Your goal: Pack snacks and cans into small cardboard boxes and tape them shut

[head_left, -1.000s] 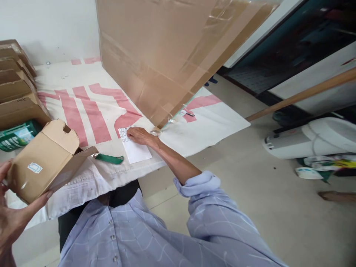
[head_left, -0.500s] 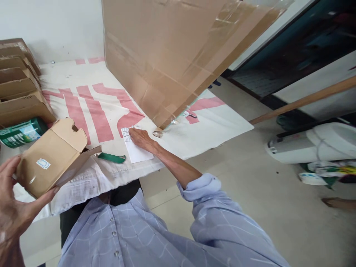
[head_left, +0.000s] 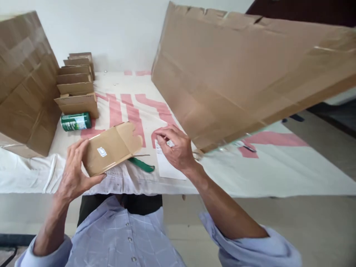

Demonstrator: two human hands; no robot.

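Note:
My left hand (head_left: 72,172) grips a small brown cardboard box (head_left: 109,148) with its lid flap open and a small white sticker on its side. The box is held just above the table's near edge. My right hand (head_left: 174,148) is lifted a little above a white sticker sheet (head_left: 168,167) lying on the table, and its fingers pinch a small sticker (head_left: 170,143). A green-handled knife (head_left: 144,165) lies between the box and the sheet.
A white cloth with red stripes (head_left: 119,107) covers the table. A row of folded brown boxes (head_left: 75,83) and a green can (head_left: 76,121) stand at the back left. Large cardboard panels rise at the left (head_left: 22,85) and the right (head_left: 244,74).
The view has swung to the left. My right hand has risen off the sticker sheet with a sticker pinched in it. My left hand has brought the box in toward the middle.

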